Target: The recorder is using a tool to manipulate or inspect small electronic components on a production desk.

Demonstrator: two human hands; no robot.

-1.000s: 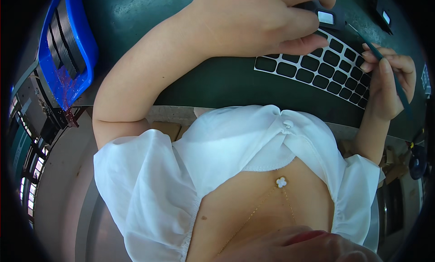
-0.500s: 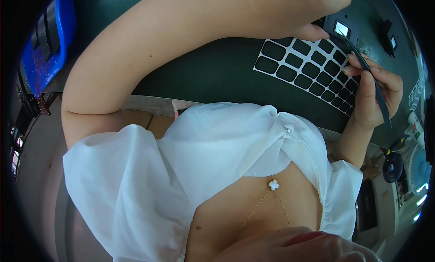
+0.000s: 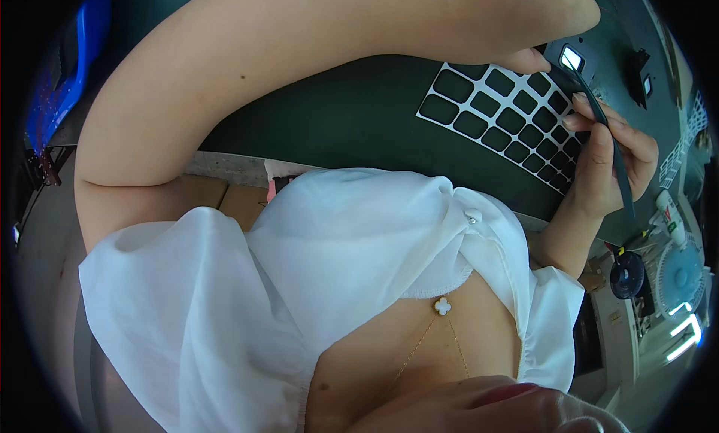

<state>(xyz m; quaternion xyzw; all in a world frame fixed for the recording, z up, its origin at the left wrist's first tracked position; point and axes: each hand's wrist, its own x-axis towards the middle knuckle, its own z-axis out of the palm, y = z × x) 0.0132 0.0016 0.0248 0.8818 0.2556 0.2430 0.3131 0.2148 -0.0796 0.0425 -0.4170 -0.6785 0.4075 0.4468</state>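
Note:
In my right hand (image 3: 610, 152) is a pair of slim black tweezers (image 3: 605, 119), pinched between thumb and fingers. Their tips reach a small dark-framed piece with a bright, reflective window (image 3: 573, 57). My left arm crosses the top of the view, and my left hand (image 3: 535, 21) is bent over beside that piece, its thumb pointing at it. The other fingers are mostly hidden behind the hand, so whatever it holds cannot be made out. Between both hands and my body lies a white lattice sheet (image 3: 472, 100) with rounded square openings, flat on the dark green table (image 3: 322, 119).
A blue bin (image 3: 88, 44) stands at the far left. Towards the right lie a small black part (image 3: 638, 77), another white lattice strip (image 3: 674, 160) and a white tube (image 3: 669, 212). A light blue fan (image 3: 680, 276) and a dark round object (image 3: 627, 274) are beyond the table edge.
The view has shifted slightly, so most things sit further left. My left hand has moved a little to the right relative to the lattice sheet. The tweezers stay at the bright piece.

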